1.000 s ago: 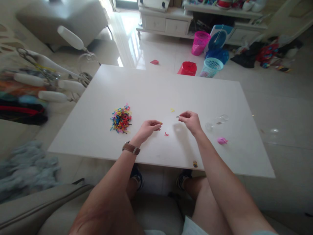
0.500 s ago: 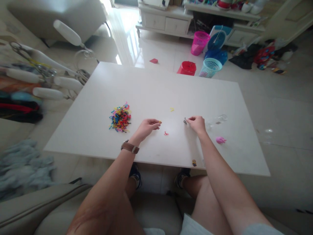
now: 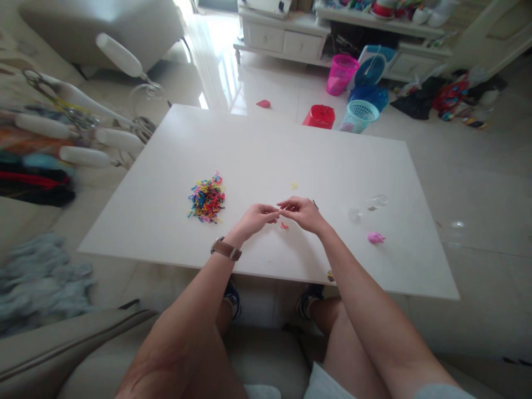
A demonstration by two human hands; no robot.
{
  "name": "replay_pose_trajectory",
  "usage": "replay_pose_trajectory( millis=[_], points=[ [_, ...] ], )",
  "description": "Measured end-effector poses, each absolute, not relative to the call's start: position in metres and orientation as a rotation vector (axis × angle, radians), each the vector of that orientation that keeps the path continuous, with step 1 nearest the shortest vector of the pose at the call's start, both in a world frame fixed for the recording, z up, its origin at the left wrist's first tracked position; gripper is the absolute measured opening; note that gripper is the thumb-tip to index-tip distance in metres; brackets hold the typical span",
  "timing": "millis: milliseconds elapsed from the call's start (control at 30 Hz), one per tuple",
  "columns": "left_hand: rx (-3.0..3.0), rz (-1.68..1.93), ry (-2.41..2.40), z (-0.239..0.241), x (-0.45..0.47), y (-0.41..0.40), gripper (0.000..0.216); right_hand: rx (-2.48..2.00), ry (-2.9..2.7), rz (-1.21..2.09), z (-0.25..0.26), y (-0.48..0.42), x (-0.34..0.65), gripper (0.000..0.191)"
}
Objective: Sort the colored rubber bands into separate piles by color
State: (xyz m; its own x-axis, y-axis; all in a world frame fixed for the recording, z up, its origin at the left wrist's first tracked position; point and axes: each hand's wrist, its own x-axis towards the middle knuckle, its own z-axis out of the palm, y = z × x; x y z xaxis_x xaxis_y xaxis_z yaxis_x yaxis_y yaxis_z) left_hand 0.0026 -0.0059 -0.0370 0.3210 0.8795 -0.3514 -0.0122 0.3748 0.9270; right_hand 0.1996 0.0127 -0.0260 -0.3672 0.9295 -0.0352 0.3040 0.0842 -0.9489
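Note:
My left hand (image 3: 257, 216) and my right hand (image 3: 301, 213) meet fingertip to fingertip just above the white table (image 3: 266, 149). Both are pinched; a small band seems to sit between the fingers, too tiny to name. A red band (image 3: 284, 225) lies right under the hands. A heap of coloured rubber bands (image 3: 206, 198) sits to the left of my left hand. A yellow band (image 3: 293, 185) lies just beyond the hands, and a small dark band (image 3: 315, 204) rests behind my right hand.
A pink lump (image 3: 376, 238) and a clear small container (image 3: 376, 201) lie to the right on the table. A small yellow figure (image 3: 331, 275) sits at the near edge. Baskets (image 3: 358, 114) stand on the floor beyond; a rack with scissors (image 3: 62, 111) is at left.
My right hand set the dark band down on the table at right, then moved left to meet my left hand. The left hand has hardly moved.

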Motion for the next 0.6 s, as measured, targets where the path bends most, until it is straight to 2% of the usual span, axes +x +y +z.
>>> replay_pose_trajectory(
  millis=[233,333,600],
  points=[
    [1.062,0.718,1.079,-0.034,0.003,-0.008,0.024,-1.23,-1.823,1.3,-0.019,0.009,0.203,0.015],
    [1.048,0.753,1.098,-0.031,0.003,-0.008,0.026,-1.342,-1.798,1.188,-0.026,0.01,0.211,0.013],
    [0.981,0.865,1.146,-0.021,0.001,-0.01,0.018,-1.732,-1.223,0.998,-0.078,0.039,0.236,0.021]
  ],
)
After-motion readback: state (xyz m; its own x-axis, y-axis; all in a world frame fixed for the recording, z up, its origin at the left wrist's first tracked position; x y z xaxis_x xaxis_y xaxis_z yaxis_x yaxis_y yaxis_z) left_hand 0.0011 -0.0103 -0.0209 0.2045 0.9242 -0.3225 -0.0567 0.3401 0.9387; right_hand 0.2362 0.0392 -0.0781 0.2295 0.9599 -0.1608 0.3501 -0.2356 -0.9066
